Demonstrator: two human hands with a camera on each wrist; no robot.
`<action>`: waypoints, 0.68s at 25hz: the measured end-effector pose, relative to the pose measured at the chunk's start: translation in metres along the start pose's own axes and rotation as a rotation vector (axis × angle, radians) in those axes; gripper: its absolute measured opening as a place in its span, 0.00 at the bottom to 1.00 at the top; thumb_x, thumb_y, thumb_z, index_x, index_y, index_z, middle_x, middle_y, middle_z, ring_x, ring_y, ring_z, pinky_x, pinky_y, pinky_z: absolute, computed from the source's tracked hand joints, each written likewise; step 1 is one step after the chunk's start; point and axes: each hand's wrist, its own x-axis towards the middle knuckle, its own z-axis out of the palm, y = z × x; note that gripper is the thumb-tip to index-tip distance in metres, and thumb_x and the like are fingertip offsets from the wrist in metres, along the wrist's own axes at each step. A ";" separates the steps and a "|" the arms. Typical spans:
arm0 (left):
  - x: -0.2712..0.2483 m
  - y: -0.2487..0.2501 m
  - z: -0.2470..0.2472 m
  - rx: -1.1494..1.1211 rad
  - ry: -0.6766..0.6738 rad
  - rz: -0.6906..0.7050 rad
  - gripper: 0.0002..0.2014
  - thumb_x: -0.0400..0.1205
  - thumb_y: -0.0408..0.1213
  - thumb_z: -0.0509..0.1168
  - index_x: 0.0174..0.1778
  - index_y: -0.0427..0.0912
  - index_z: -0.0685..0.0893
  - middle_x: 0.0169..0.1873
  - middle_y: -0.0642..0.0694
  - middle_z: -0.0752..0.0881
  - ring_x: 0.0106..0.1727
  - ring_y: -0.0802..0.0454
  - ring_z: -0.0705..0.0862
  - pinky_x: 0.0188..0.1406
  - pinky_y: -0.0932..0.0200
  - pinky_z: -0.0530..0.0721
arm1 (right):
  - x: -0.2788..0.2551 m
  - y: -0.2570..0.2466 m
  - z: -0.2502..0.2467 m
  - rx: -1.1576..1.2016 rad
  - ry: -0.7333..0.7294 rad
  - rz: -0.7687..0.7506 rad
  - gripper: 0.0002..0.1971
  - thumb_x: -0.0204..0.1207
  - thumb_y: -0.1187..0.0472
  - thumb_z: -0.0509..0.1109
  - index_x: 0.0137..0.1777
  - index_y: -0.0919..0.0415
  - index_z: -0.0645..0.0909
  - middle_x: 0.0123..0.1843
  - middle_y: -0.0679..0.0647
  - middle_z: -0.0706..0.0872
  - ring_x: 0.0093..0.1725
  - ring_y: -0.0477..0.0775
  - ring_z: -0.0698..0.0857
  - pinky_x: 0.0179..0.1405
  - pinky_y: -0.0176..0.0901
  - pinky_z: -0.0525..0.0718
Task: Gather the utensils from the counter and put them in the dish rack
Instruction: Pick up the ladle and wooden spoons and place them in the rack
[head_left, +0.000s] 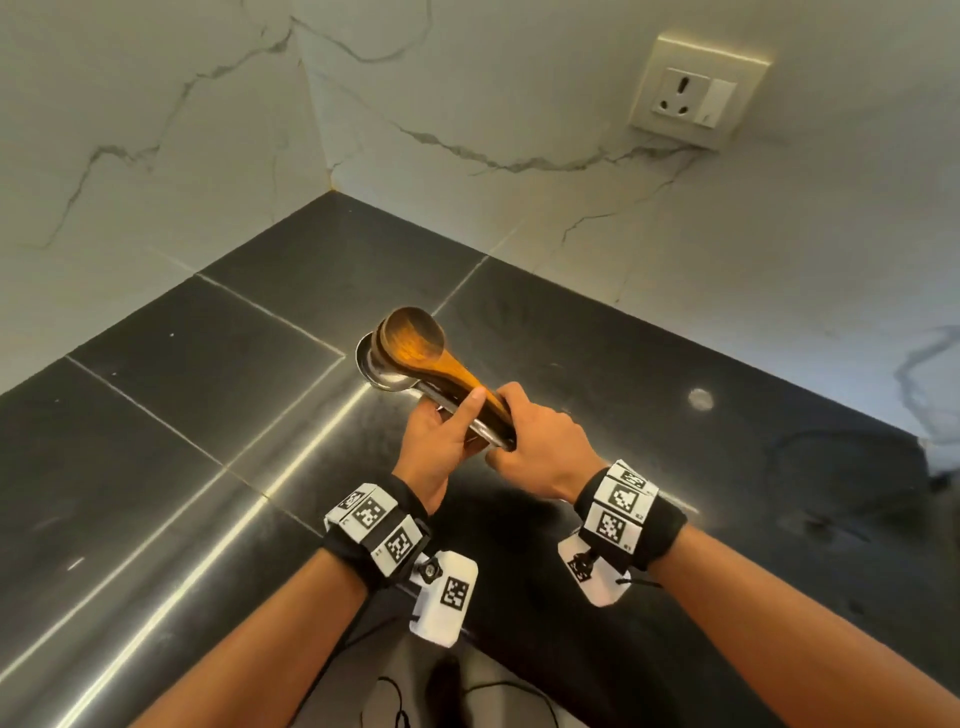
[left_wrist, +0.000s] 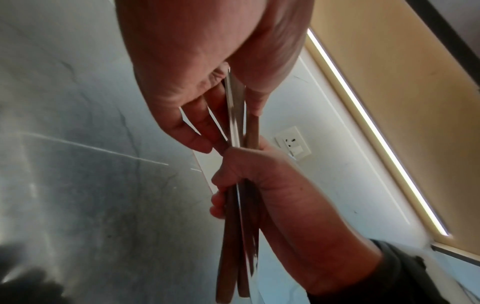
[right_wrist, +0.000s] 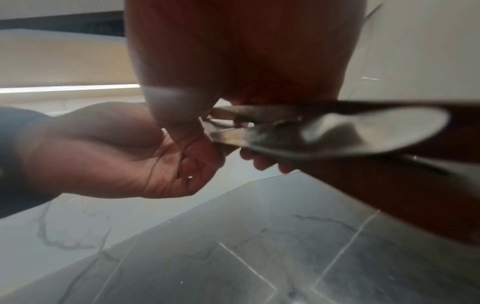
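Bundle of utensils: one wooden spoon (head_left: 415, 338) stacked on one steel spoon (head_left: 370, 364), bowls pointing away toward the wall corner, raised above the black counter (head_left: 208, 364); further handles show in the left wrist view, their count hard to make out. Right hand (head_left: 540, 441): fingers wrapped round the handle ends, which are largely hidden inside the fist. Left hand (head_left: 441, 441): under and beside the handles just ahead of the right hand, thumb laid along the top, fingers closed against the bundle from below; the fingertips are hidden in the head view. Right wrist view: blurred, steel bowl close to the lens, wooden bowl cut off at the right edge. Wall socket (head_left: 696, 98): on the marble wall, well apart from the hands. Wrist bands (head_left: 379, 530) with printed markers: one per wrist. Dish rack: not in any view.
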 end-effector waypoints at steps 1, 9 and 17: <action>-0.006 -0.002 0.010 0.023 -0.006 0.012 0.16 0.84 0.38 0.68 0.65 0.35 0.82 0.57 0.35 0.90 0.60 0.41 0.90 0.57 0.45 0.89 | -0.011 0.004 -0.003 0.022 0.035 0.012 0.24 0.70 0.48 0.72 0.64 0.43 0.67 0.49 0.47 0.87 0.44 0.51 0.87 0.46 0.50 0.87; -0.098 -0.012 0.105 0.152 -0.137 0.109 0.16 0.83 0.43 0.69 0.64 0.40 0.82 0.54 0.44 0.91 0.57 0.49 0.90 0.56 0.48 0.86 | -0.141 0.050 -0.054 0.165 0.292 -0.036 0.26 0.70 0.54 0.76 0.67 0.49 0.72 0.53 0.51 0.89 0.47 0.52 0.90 0.48 0.51 0.92; -0.234 -0.035 0.230 0.337 -0.531 0.365 0.18 0.77 0.48 0.71 0.61 0.50 0.82 0.54 0.44 0.91 0.56 0.48 0.89 0.51 0.55 0.87 | -0.323 0.074 -0.163 -0.081 0.496 -0.003 0.20 0.74 0.42 0.73 0.60 0.49 0.73 0.40 0.46 0.87 0.33 0.51 0.87 0.36 0.48 0.90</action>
